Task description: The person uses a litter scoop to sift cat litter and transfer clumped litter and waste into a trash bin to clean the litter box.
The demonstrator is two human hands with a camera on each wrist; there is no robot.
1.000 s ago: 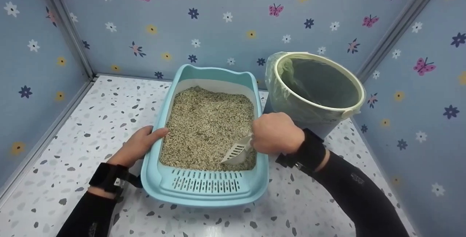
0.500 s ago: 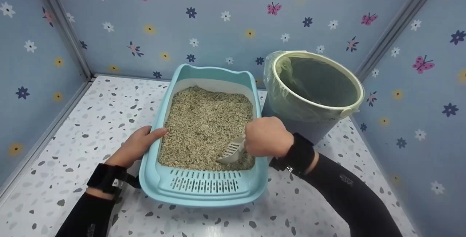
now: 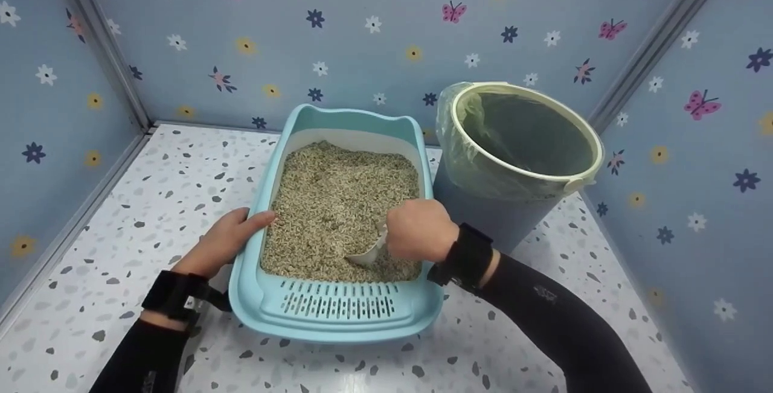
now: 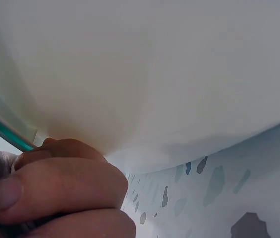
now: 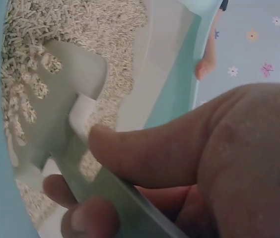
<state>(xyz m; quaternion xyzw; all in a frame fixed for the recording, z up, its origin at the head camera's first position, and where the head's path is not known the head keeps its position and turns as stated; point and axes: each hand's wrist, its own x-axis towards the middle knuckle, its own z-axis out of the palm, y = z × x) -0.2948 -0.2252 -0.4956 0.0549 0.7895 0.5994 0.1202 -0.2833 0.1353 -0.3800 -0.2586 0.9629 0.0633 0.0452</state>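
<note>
A blue litter box [image 3: 335, 328] with a slotted front ledge holds pale pellet litter [image 3: 338, 200]. At its left side my left hand [image 3: 226, 239] grips the rim, thumb on top; in the left wrist view the curled fingers [image 4: 75, 183] lie beneath it against the white outer wall. My right hand [image 3: 421, 230] holds a pale litter scoop [image 3: 368, 255] by its handle over the front right of the box. The scoop's head is tilted, its front edge down in the litter. In the right wrist view pellets show through the slots of the scoop [image 5: 73, 74].
A tall bin [image 3: 501, 218] with a cream rim and a clear plastic liner [image 3: 477, 169] stands right of the box. Flowered blue wall panels [image 3: 362, 49] close off the back and both sides. The white speckled surface [image 3: 181, 188] lies under everything.
My right hand has moved left with the scoop, from the box's right rim to over the litter. The scoop has turned more edge-on. My left hand keeps its grip on the rim.
</note>
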